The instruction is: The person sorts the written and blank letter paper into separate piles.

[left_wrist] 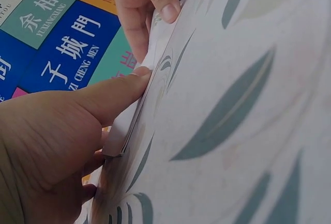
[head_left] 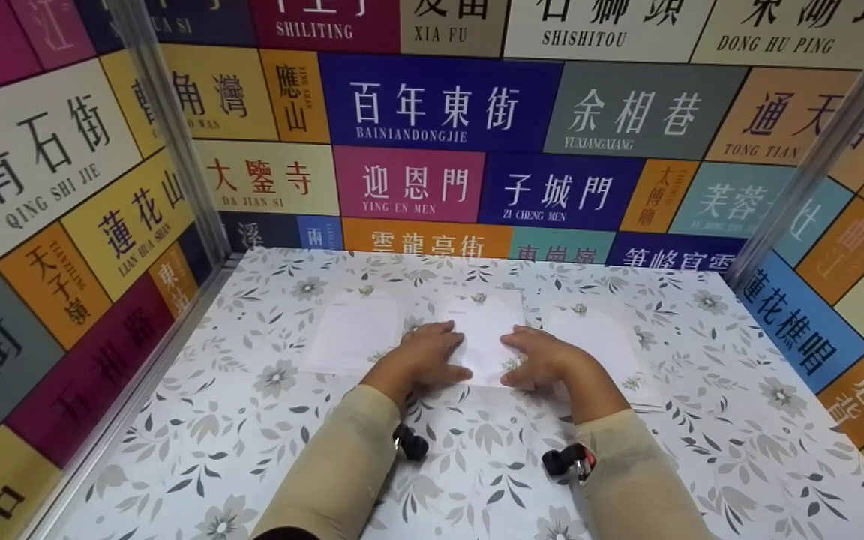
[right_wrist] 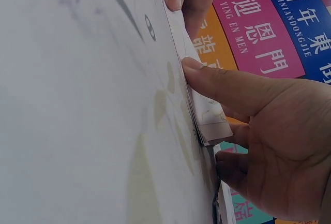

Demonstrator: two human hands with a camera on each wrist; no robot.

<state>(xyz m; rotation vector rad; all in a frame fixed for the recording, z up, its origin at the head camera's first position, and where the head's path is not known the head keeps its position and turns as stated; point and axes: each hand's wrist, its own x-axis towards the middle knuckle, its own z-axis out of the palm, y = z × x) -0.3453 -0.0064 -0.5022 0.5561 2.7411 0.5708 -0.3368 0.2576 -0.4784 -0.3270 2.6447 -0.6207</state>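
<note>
On the table lies a middle stack of printed white paper sheets (head_left: pixel 483 341), with a small floral motif near its top. My left hand (head_left: pixel 428 354) touches the stack at its left side, thumb and fingers spread apart. Opposite it, my right hand (head_left: pixel 544 356) touches the right side in a similar pose. Both wrist views show the thumbs against the near edge of the sheets (right_wrist: pixel 214 131), whose layered edges look fairly even. Some fingers of the left hand (left_wrist: pixel 57 136) and the right hand (right_wrist: pixel 289 141) are partly hidden behind the stack.
Similar printed sheets lie to the left (head_left: pixel 353 334) and right (head_left: pixel 589 337) of the middle stack. A floral-patterned cloth (head_left: pixel 477 480) covers the table. Colourful panels with place names (head_left: pixel 439 101) enclose the back and sides, with clear posts (head_left: pixel 177 142) at the corners.
</note>
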